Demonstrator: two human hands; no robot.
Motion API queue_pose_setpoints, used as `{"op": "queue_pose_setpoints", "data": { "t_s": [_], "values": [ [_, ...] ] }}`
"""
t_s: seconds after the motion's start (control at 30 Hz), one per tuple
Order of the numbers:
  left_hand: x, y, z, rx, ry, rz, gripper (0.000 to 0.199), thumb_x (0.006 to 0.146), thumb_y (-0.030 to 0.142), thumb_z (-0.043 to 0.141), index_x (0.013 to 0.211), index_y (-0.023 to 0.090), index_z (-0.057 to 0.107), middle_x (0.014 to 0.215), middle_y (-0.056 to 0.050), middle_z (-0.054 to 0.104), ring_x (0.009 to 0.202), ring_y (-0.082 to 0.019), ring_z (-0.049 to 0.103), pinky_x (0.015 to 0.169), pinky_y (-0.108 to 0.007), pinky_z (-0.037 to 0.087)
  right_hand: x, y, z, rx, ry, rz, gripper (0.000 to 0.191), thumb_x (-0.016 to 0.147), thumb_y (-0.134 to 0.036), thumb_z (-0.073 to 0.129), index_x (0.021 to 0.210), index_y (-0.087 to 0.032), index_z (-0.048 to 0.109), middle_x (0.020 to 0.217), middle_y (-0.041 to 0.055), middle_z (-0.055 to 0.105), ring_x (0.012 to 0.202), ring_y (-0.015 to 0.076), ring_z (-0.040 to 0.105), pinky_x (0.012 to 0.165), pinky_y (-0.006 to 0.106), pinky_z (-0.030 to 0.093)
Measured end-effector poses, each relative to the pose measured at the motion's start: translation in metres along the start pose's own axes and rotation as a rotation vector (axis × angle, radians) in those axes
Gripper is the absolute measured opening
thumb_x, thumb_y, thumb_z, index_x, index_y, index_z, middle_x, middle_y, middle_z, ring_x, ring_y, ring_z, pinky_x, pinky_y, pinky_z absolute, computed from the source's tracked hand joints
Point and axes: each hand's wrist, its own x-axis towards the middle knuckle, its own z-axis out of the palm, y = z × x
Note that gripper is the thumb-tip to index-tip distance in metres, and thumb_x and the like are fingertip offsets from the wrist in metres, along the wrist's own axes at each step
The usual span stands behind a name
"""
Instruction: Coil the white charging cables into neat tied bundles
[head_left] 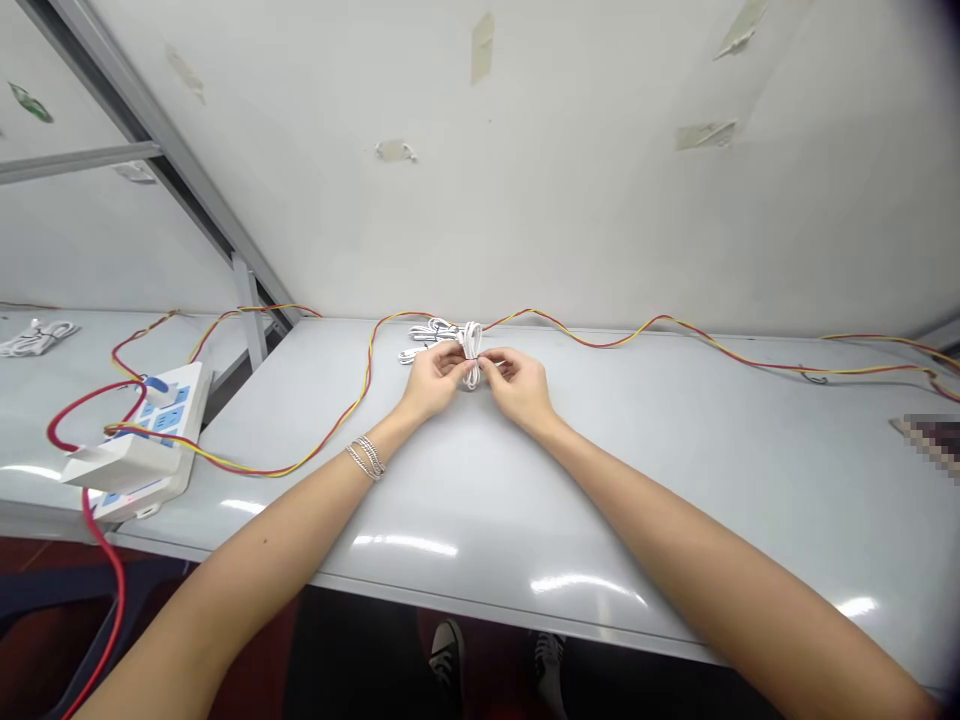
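Note:
A coiled white cable bundle (471, 343) stands upright between my hands near the back of the grey table, with a thin dark tie around its middle. My left hand (435, 379) pinches the bundle from the left, a bracelet on its wrist. From the right, my right hand (519, 384) holds the tie area between thumb and fingers. Other white cable bundles (431, 332) lie just behind my left hand, partly hidden by it.
A white power strip (193, 400) with plugs and a red cable sits at the left. Red and yellow wires (367, 372) wind along the back of the table (465, 500). Another white cable (37, 340) lies far left. A pale wall rises behind.

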Motion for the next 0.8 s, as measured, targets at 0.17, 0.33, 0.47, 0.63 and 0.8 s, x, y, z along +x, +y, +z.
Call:
{"op": "queue_pose_setpoints", "data": {
  "t_s": [0.17,0.33,0.47,0.63,0.8],
  "values": [
    [0.000,-0.001,0.000,-0.068,-0.005,-0.027,0.027,0.071,0.031,0.079,0.089,0.015,0.068,0.091,-0.008,0.071,0.085,-0.020,0.066,0.080,-0.034,0.053,-0.004,-0.001,0.001,-0.184,0.056,-0.201,0.018,0.087,-0.032,0.057,0.084,-0.018,0.068,0.088,0.0064,0.070,0.067,0.0154,0.061,0.066,0.029,0.050],
    [0.000,-0.006,-0.001,0.081,0.004,0.099,0.017,0.075,0.020,0.072,0.091,0.016,0.067,0.091,-0.007,0.069,0.087,-0.020,0.066,0.084,-0.037,0.054,-0.002,-0.001,0.000,-0.183,0.048,-0.128,0.015,0.084,-0.028,0.055,0.078,-0.018,0.064,0.080,0.0048,0.068,0.066,0.0151,0.058,0.067,0.030,0.048],
    [0.000,-0.008,-0.002,0.224,0.027,0.267,0.022,0.076,0.012,0.069,0.097,0.019,0.071,0.099,-0.006,0.070,0.097,-0.020,0.064,0.094,-0.038,0.051,0.005,0.001,-0.004,0.094,-0.113,0.132,0.022,0.080,-0.039,0.060,0.074,-0.018,0.062,0.068,0.0019,0.062,0.057,0.0140,0.054,0.058,0.029,0.043],
    [0.000,-0.004,-0.001,-0.010,-0.009,0.042,0.021,0.074,0.022,0.076,0.093,0.014,0.069,0.095,-0.007,0.071,0.090,-0.021,0.067,0.088,-0.039,0.053,0.008,0.000,-0.007,0.228,-0.170,0.192,0.033,0.075,-0.049,0.067,0.069,-0.018,0.062,0.066,0.0016,0.062,0.053,0.0124,0.053,0.056,0.028,0.044],
    [0.002,0.002,-0.001,-0.237,0.079,-0.126,0.039,0.065,0.029,0.084,0.098,0.015,0.070,0.098,-0.008,0.072,0.091,-0.021,0.067,0.088,-0.038,0.053,0.006,-0.001,-0.005,0.277,-0.072,0.145,0.033,0.078,-0.050,0.067,0.089,-0.019,0.066,0.087,0.0064,0.071,0.068,0.0159,0.062,0.058,0.028,0.048]
  ]
}}
